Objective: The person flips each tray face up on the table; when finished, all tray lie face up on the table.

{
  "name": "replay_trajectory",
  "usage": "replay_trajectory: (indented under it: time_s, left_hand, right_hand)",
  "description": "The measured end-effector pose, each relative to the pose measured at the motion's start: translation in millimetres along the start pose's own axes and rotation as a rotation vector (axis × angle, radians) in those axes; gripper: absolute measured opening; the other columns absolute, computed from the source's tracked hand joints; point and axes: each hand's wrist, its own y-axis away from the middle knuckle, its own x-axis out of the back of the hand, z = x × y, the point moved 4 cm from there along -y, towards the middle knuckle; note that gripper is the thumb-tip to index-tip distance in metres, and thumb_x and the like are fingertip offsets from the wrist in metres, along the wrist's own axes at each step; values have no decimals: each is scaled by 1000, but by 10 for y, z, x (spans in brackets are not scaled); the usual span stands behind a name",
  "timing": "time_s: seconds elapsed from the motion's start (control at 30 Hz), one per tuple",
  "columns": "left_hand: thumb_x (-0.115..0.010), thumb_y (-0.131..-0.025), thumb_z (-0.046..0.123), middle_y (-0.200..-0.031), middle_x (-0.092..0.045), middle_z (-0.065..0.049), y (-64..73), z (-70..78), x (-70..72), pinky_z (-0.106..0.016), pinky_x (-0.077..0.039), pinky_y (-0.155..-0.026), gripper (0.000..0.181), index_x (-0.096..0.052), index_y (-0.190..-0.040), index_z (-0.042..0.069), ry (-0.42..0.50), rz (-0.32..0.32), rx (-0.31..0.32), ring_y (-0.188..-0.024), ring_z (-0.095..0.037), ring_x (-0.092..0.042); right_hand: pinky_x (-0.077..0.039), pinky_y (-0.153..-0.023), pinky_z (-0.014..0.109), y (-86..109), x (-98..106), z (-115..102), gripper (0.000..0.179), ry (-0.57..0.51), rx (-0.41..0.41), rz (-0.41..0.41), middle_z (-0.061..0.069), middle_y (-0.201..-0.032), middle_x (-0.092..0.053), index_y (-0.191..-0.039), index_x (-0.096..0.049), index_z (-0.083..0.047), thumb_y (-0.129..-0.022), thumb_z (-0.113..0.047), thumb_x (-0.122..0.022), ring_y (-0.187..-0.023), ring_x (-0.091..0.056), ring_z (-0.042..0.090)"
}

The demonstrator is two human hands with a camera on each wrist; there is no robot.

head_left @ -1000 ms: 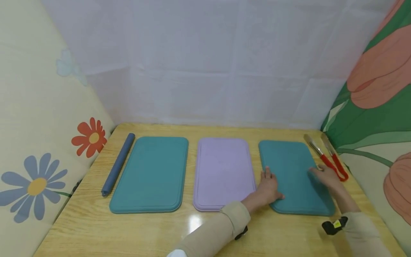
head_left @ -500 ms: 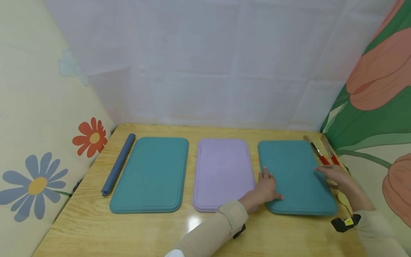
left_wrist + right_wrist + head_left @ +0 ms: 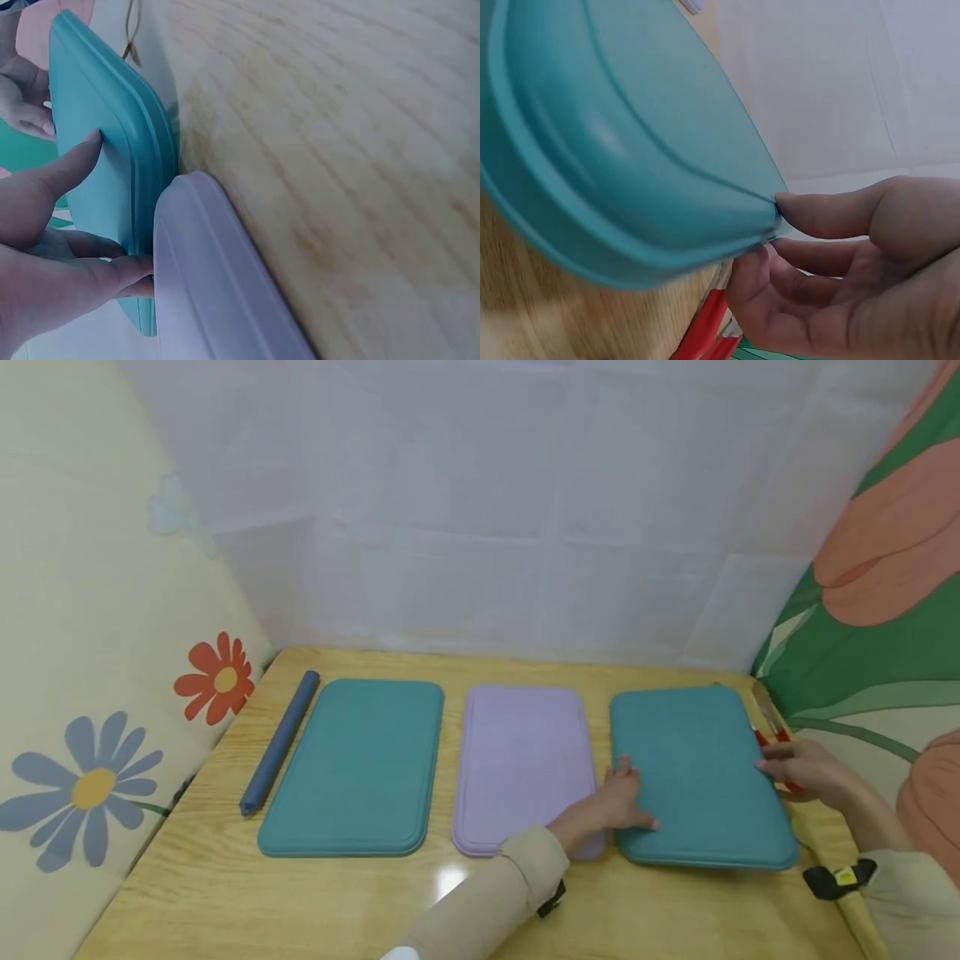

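A teal rectangular lid-like piece [image 3: 693, 777] with rounded corners lies at the right of the table, its right side raised a little. My right hand [image 3: 813, 770] pinches its right edge; in the right wrist view, the thumb [image 3: 829, 214] is on top and curled fingers are below the rim. At the left edge, my left hand [image 3: 622, 797] holds on with the thumb on the top face and the other fingers at the side. Those fingertips are partly hidden beside the purple piece [image 3: 202, 247] in the left wrist view. Whatever lies under the teal piece is hidden.
The matching purple rectangle [image 3: 525, 760] lies in the middle, with another teal one [image 3: 356, 764] to its left. A blue rolled-up mat or rod [image 3: 279, 743] lies at the far left. Red-handled tongs [image 3: 772, 718] sit behind my right hand. Cloth walls enclose the table [image 3: 330, 902].
My right hand has moved right from over the teal piece to its right edge and grips it. That side has risen and the piece has shifted slightly right. The left hand stays at the left edge.
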Motion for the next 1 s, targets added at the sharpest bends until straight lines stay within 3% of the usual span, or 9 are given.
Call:
replay_trajectory:
  time_s: [0.17, 0.33, 0.4, 0.53, 0.63, 0.77, 0.87, 0.97, 1.0]
  left_hand:
    - [-78, -82, 32, -157, -18, -21, 13, -41, 36, -30, -29, -112, 85, -34, -147, -2, 48, -15, -15, -142, -37, -23]
    - [-78, -81, 32, -157, -19, -19, 32, -71, 38, -31, -27, -113, 85, -35, -148, 3, 87, -17, -26, -144, -32, -21]
    - [-78, -81, 32, -156, -23, -20, 47, -64, 36, -31, -28, -112, 82, -38, -146, 3, 62, -11, -50, -143, -31, -23]
    - [-77, -82, 32, -151, -32, -22, 106, -8, 37, -29, -30, -111, 74, -45, -141, 1, -16, 8, -117, -141, -31, -28]
    - [-75, -84, 36, -150, -35, -20, 178, 65, 14, -28, -30, -111, 72, -47, -140, 2, -44, 16, -149, -141, -29, -30]
    - [-72, -85, 43, -152, -34, -15, 301, 196, -10, -29, -31, -111, 74, -45, -143, 7, -45, 13, -181, -141, -28, -30]
    - [-69, -84, 51, -154, -31, -11, 389, 296, -26, -33, -33, -110, 77, -42, -146, 13, -58, 3, -205, -141, -29, -29]
    - [-67, -82, 56, -155, -28, -8, 448, 390, -57, -35, -35, -109, 81, -39, -149, 20, -76, -8, -216, -141, -31, -28]
    - [-67, -82, 58, -156, -27, -6, 461, 415, -70, -35, -35, -108, 82, -37, -149, 22, -85, -12, -217, -141, -30, -28]
  right_hand:
    - [-55, -81, 43, 3, 54, -64, 65, 41, 20, -14, 43, -126, -39, -134, -24, 29, -102, -23, -47, -111, -51, 44]
    - [-57, -72, 33, 29, 79, -88, 59, -15, 28, -17, 15, -94, -60, -131, -31, 29, -101, -19, -49, -80, -60, 15]
    - [-56, -70, 32, 50, 79, -98, 56, -43, 30, -27, 7, -85, -58, -130, -35, 27, -101, -19, -50, -71, -58, 12]
    - [-50, -59, 32, 86, 94, -145, 35, -83, 52, -44, 0, -65, -46, -108, -54, 13, -101, -22, -51, -56, -47, 12]
    - [-42, -52, 34, 107, 111, -197, 28, -103, 81, -43, -1, -56, -35, -87, -51, 0, -101, -24, -51, -50, -39, 14]
    - [-45, -53, 35, 126, 149, -276, 31, -72, 100, -14, 1, -58, -36, -81, -49, -3, -101, -26, -51, -52, -42, 16]
    - [-52, -63, 34, 123, 164, -311, 39, -26, 74, 14, 7, -71, -49, -99, -53, 9, -101, -30, -51, -63, -52, 17]
    - [-57, -75, 36, 127, 172, -332, 63, 5, 49, 38, 26, -102, -55, -128, -38, 21, -100, -34, -51, -84, -60, 18]
    - [-57, -76, 38, 129, 176, -340, 65, 7, 50, 42, 31, -109, -52, -130, -36, 22, -100, -34, -51, -88, -61, 18]
